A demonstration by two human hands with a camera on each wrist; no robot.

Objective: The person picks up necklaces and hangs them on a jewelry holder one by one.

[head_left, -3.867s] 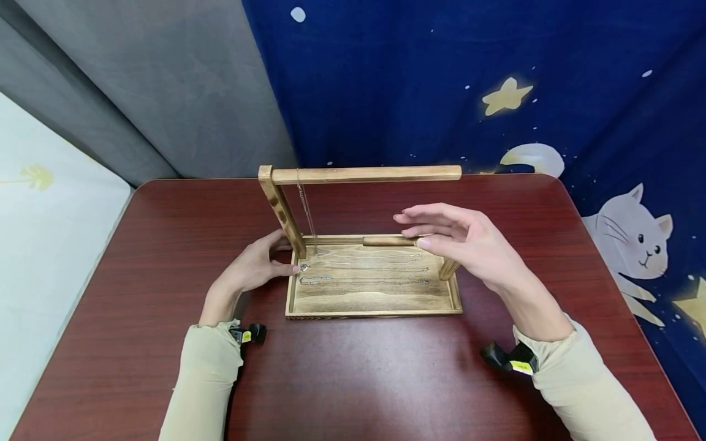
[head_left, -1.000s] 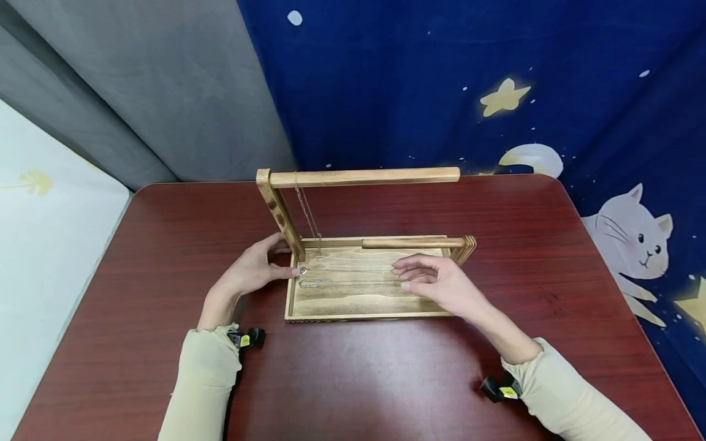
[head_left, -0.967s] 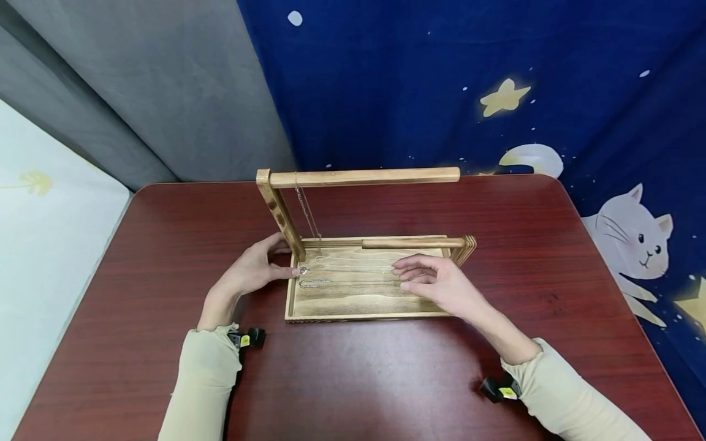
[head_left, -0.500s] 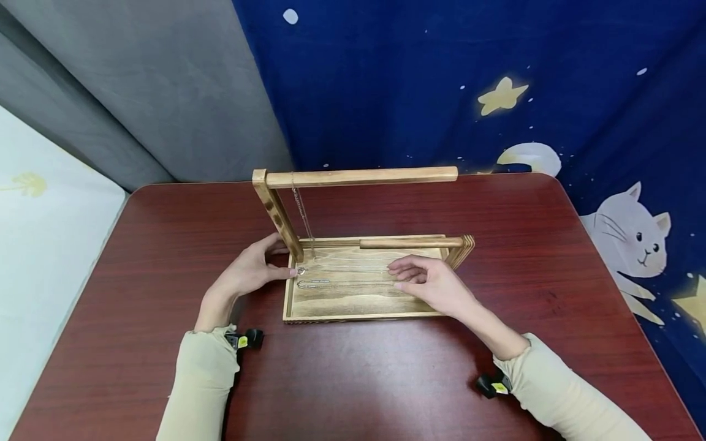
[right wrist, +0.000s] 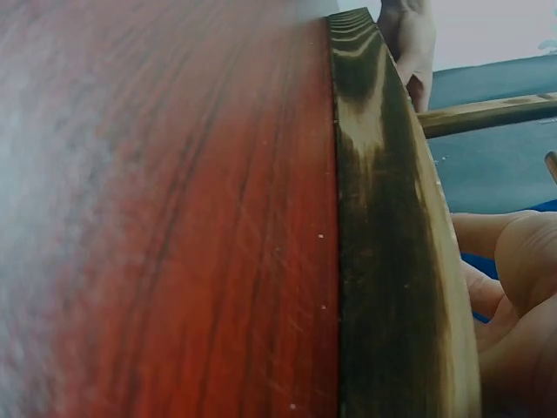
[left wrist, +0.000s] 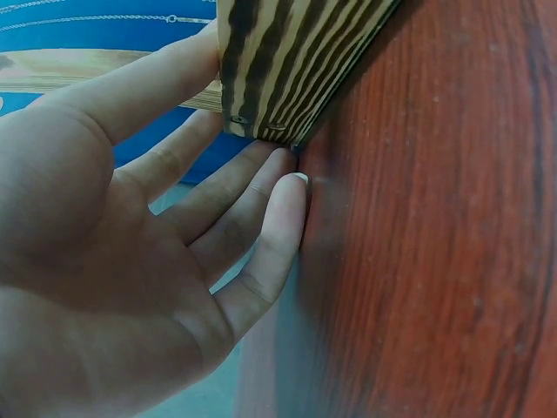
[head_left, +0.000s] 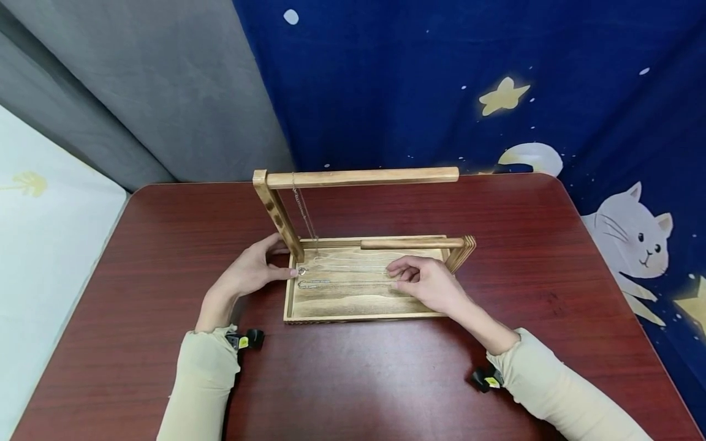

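Observation:
A wooden jewelry stand [head_left: 364,177] with a shallow tray base [head_left: 353,316] stands on the table. At its left end my left hand [head_left: 250,266] holds the side, thumb on the rim and fingers behind the post. The left wrist view shows that hand's fingers [left wrist: 248,209] around the tray's corner. Over the tray's right half, my right hand [head_left: 432,285] has bent fingers low at the chains; whether it pinches one I cannot tell. Several thin necklaces [head_left: 347,283] lie lengthwise in the tray. One more necklace [head_left: 301,205] hangs from the upper bar's left end.
A shorter wooden bar [head_left: 413,244] on a right post [head_left: 460,254] runs along the tray's back. The dark red table [head_left: 375,380] surrounds the stand. Behind it hang a grey curtain [head_left: 165,86] and a blue curtain [head_left: 386,79] with stars and a cat.
My right hand has come down from beside the shorter bar to the chains in the tray, then shifted slightly left. My left hand has kept its place at the stand's left side.

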